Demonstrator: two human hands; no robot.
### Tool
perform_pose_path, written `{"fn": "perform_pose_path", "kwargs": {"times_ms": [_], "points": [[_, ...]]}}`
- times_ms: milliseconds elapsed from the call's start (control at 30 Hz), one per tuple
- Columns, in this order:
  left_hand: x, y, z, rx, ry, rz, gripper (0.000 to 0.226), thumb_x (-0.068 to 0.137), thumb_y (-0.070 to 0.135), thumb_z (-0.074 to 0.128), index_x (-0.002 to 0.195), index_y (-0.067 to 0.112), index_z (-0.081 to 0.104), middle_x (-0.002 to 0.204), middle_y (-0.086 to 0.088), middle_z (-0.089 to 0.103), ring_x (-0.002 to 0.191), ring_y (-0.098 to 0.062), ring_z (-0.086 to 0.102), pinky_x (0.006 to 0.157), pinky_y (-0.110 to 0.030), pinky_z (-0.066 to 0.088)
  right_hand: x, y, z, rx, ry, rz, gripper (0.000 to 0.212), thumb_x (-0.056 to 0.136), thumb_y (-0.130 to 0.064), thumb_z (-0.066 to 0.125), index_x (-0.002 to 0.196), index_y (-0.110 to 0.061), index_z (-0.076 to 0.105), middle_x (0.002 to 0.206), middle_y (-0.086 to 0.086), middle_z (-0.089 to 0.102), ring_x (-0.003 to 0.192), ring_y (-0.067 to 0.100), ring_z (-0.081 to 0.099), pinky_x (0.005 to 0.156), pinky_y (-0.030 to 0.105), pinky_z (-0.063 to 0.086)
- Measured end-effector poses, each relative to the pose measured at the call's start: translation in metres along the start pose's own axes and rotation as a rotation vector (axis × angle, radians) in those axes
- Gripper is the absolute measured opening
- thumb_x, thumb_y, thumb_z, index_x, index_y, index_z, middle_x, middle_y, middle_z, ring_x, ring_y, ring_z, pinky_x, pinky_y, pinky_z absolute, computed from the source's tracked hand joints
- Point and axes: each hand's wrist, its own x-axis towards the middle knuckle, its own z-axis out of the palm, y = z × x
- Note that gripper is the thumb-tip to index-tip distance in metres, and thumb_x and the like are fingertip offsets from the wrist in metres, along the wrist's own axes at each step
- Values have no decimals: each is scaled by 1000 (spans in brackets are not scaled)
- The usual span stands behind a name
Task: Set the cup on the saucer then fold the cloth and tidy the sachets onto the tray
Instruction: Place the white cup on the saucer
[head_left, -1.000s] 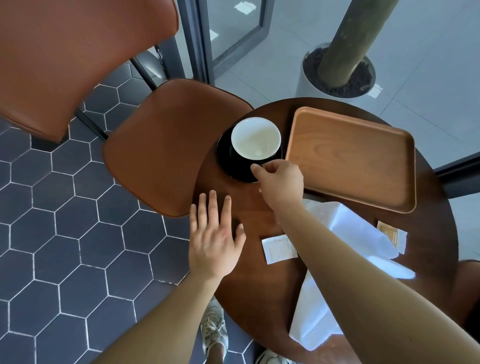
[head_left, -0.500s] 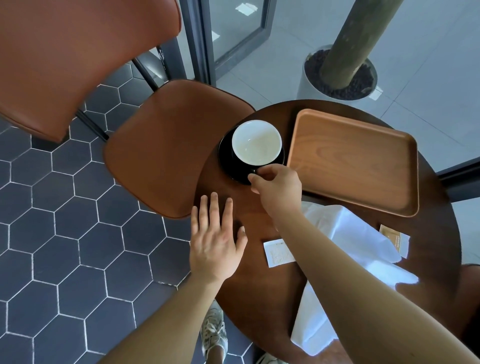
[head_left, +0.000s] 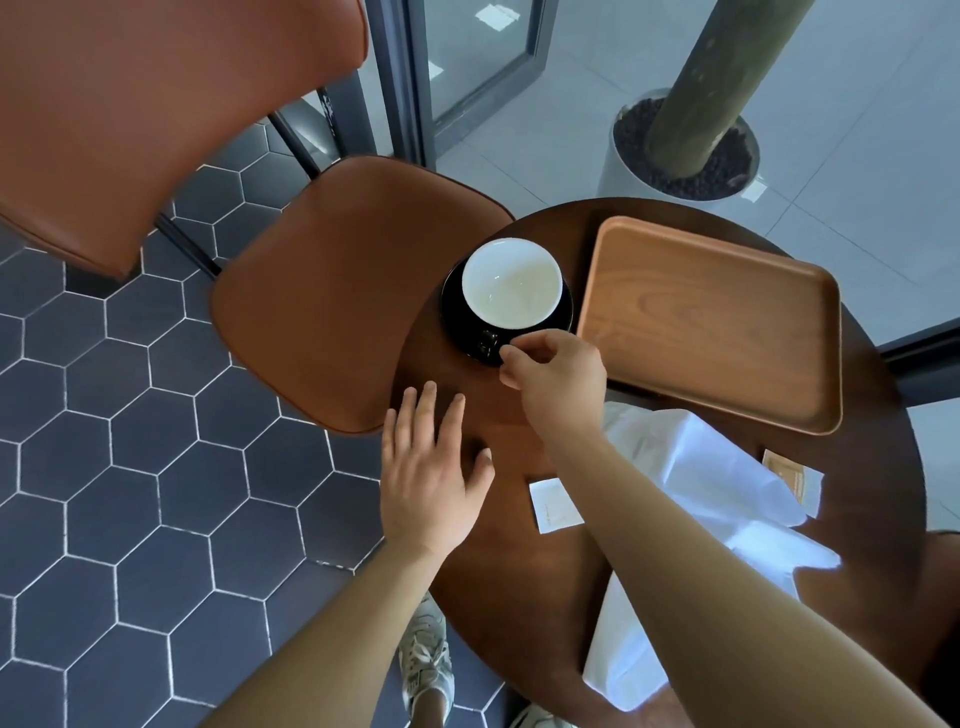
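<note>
A white-lined cup (head_left: 511, 283) with a black handle stands upright on the black saucer (head_left: 457, 322) at the far left of the round dark table (head_left: 519, 597). My right hand (head_left: 558, 371) hovers at the saucer's near rim beside the handle, its thumb and forefinger loosely curled and slightly apart with nothing between them. My left hand (head_left: 428, 467) lies flat, fingers straight, on the table's left edge. A crumpled white cloth (head_left: 717, 483) lies under my right forearm. A white sachet (head_left: 553, 504) and a brown sachet (head_left: 792, 480) lie on either side of it. The wooden tray (head_left: 711, 322) holds nothing.
A brown chair seat (head_left: 337, 291) butts against the table's left side, with another chair back at the upper left. A potted tree trunk (head_left: 680, 150) stands on the floor beyond the table. Dark hexagonal tiles lie below.
My right hand has drawn back slightly from the cup, and the black handle now shows clear of the fingers. The left hand has stayed flat.
</note>
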Motion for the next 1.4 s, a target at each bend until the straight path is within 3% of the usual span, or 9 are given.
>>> {"fn": "perform_pose_path", "kwargs": {"times_ms": [100,167,267,400,567,800,1067,1300,1400], "points": [[21,7,-17,-165,121,-106,45,91,42,65,124,11,66,129,-13,63,123,-36,55,99,-52,43,13,6,-20,41,83,16,3,86,-21,69,84,-22,71,68,-4,73,68,15,74,80,44,60],[46,14,-32,-295,151,-182,49,91,46,66,124,10,64,114,-10,66,108,-31,59,87,-47,49,27,6,-30,79,121,48,11,88,-21,66,97,-18,71,82,-2,73,77,21,75,84,46,59],[78,23,-46,-456,96,-261,54,87,50,69,127,15,64,110,-3,67,99,-20,63,82,-39,55,43,1,-35,132,93,61,25,90,-24,65,114,-16,68,87,-8,71,76,15,74,84,42,61],[92,21,-48,-532,97,-252,40,85,41,75,115,14,72,98,-1,73,85,-16,68,78,-37,57,53,-7,-32,54,-23,39,37,89,-29,68,123,-16,66,92,-8,72,73,11,74,80,38,62],[89,23,-45,-531,147,-152,22,92,27,70,102,8,77,89,-6,76,78,-21,70,71,-43,58,59,-7,-32,-1,-19,33,23,89,-22,71,111,-17,69,94,-3,73,67,9,74,72,34,64],[90,23,-47,-512,181,-96,18,94,20,68,98,6,77,82,-6,73,71,-21,64,66,-40,54,58,-1,-30,36,-7,15,18,88,-21,72,105,-18,68,90,-4,73,64,6,73,70,31,64],[89,22,-47,-543,201,-116,19,94,20,68,104,5,76,89,-9,74,74,-22,67,69,-38,56,55,0,-28,48,6,14,18,89,-22,72,106,-19,68,91,-4,74,64,5,73,67,26,63],[90,20,-47,-538,188,-120,20,94,20,68,106,6,76,90,-9,74,75,-22,66,70,-36,55,53,-1,-30,83,-6,22,15,89,-22,73,103,-21,67,91,-5,73,64,5,73,70,31,64],[90,19,-48,-548,185,-141,23,94,23,68,109,7,76,93,-8,74,76,-20,66,71,-35,55,48,1,-33,138,-41,51,19,89,-21,71,107,-18,65,94,0,73,70,13,76,76,38,63]]}}
